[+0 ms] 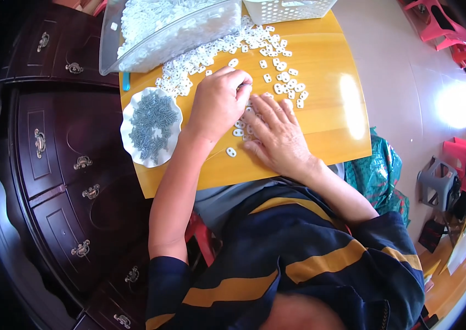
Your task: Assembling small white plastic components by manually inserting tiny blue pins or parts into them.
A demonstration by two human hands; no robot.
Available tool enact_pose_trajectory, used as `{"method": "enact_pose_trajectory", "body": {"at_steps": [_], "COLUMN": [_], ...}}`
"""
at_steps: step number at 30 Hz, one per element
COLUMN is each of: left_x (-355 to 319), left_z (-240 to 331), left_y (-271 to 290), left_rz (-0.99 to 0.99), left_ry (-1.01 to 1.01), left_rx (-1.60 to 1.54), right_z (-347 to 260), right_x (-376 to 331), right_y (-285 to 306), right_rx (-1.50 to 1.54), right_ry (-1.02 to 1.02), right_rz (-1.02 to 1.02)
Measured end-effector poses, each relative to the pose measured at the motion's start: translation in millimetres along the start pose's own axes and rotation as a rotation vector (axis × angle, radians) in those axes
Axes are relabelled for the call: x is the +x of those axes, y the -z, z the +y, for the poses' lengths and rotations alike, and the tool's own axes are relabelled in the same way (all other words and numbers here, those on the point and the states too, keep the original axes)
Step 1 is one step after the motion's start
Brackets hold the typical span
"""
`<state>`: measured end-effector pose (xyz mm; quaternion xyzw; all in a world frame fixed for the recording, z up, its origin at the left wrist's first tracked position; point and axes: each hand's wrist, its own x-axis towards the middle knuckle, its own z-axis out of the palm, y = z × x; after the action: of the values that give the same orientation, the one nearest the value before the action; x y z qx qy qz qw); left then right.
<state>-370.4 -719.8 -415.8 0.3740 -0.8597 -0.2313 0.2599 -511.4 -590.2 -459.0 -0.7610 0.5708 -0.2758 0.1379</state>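
"Pieces (231, 152), small and white, lie by the hands on the tabletop (329, 110). Which way do they point?"

"Every way! Each is a bit long, with round ends and two holes in a row. The lone one near the front edge slants, its far end to the left."

"And the hands?"

"The left hand (219, 96) is curled, finger and thumb pinched together. Something dark shows there, but I can't tell what. The right hand (279, 135) lies flat, palm down, over some pieces."

"What's in the tubs?"

"More white pieces fill the clear plastic bin (110, 52), and a pile lies beside it. The wavy white dish (127, 131) holds thin grey-blue bits (153, 121), all jumbled. The white basket (293, 12) has holes in its side."
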Motion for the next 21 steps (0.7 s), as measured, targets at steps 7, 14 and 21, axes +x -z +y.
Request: {"method": "enact_pose_trajectory", "body": {"at_steps": [7,14,21], "left_x": [10,8,3], "left_z": [3,5,4], "left_y": [-22,-26,-10], "left_rz": [-0.123,-0.185,-0.031], "left_ry": [0.002,0.049,0.076], "left_rx": [0.071,0.120,-0.035], "right_z": [-5,9,19], "right_x": [-11,-24,-27], "right_y": [1,37,55], "right_rx": [0.036,0.128,0.210], "right_ry": [0.064,0.053,0.054], "right_rz": [-0.057,-0.041,0.167]}}
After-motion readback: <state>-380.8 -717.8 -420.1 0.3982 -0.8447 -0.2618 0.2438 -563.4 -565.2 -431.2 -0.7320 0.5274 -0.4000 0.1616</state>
